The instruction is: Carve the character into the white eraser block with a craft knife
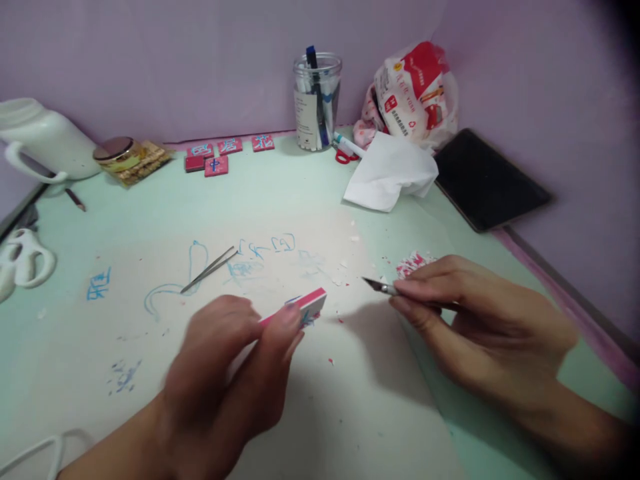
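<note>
My left hand (235,367) pinches a small flat block (316,305), pink on its edge and pale on its face with blue marks, likely an eraser-like carving block. Between the thumb and fingers of my right hand (465,320) is a craft knife (383,287), its blade pointing left toward the block but apart from it. Beyond my left hand, metal tweezers (209,269) lie on the white sheet (350,413), which carries blue pen marks. Pink and white shavings (414,264) are heaped just behind my right hand, and small scraps are scattered nearby.
Several pink blocks (217,166) with blue characters lie at the back. A pen jar (318,103), plastic package (413,93), crumpled tissue (393,172) and dark tablet (493,179) stand or lie back right. At left are a white jug (45,140), a lidded jar (118,155) and white-handled scissors (25,260).
</note>
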`<state>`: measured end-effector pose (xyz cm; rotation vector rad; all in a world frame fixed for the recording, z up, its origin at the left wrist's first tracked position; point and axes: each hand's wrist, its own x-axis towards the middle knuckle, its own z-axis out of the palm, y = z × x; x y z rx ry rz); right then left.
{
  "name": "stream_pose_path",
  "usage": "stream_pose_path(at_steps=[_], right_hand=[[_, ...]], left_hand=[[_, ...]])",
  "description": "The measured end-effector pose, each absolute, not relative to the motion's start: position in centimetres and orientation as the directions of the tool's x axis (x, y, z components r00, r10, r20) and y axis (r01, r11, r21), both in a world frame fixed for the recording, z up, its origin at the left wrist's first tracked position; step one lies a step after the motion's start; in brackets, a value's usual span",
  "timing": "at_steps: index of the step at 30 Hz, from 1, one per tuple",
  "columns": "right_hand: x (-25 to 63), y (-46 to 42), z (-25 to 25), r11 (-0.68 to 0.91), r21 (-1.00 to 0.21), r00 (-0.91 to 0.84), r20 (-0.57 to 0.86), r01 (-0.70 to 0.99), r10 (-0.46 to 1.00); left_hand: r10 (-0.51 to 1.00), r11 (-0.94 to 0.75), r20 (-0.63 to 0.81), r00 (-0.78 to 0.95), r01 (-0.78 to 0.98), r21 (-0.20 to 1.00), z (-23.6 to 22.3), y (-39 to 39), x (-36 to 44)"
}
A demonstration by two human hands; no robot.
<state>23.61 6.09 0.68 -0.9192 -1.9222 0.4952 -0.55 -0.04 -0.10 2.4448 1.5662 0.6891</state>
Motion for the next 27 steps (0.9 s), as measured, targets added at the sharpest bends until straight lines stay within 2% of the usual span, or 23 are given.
stream_pose_path(at_steps=[3,5,9,11,15,17,20,22,24,27], right_hand=[[23.4,6.3,0.6,0.644,-0.648,-0.272,0.587,0.407,0.762],[23.3,6.4,0.5,0.661,-0.639,-0.293,0.594,0.393,0.749],[23.4,6.3,0.2,0.669,-0.634,-0.299,0.6,0.387,0.742],[23.5,6.3,0.1,0.68,-0.624,-0.29,0.618,0.385,0.731],[23.4,6.3,-0.1,0.716,-0.612,-0.306,0.648,0.334,0.697],[23.3,6.3,-0.1,0.706,-0.631,-0.318,0.631,0.321,0.708],[23.1,6.0,0.1,0.692,-0.649,-0.33,0.609,0.315,0.721],[23.0,5.9,0.2,0.692,-0.653,-0.338,0.605,0.308,0.721],[23.0,5.8,0.2,0.695,-0.654,-0.343,0.606,0.301,0.718],[23.0,5.8,0.0,0.688,-0.66,-0.35,0.595,0.301,0.723]], left_hand=[[0.863,-0.469,0.348,0.365,0.835,0.287,-0.1,0.1,-0.9],[0.789,-0.5,0.482,0.381,0.854,0.144,0.0,0.3,-1.0],[0.756,-0.519,0.504,0.417,0.852,0.073,0.3,0.9,-1.1],[0.766,-0.459,0.518,0.381,0.888,0.026,0.4,1.2,-1.0],[0.785,-0.404,0.519,0.34,0.915,0.012,0.3,1.5,-0.5],[0.8,-0.314,0.562,0.21,0.945,0.093,0.2,1.5,-0.2],[0.87,-0.267,0.479,0.118,0.929,0.255,0.1,1.0,0.1],[0.919,-0.296,0.347,0.187,0.909,0.293,0.0,0.6,0.2],[0.931,-0.335,0.227,0.284,0.914,0.229,0.0,0.3,0.2],[0.922,-0.36,0.19,0.339,0.929,0.09,0.2,0.0,0.3]])
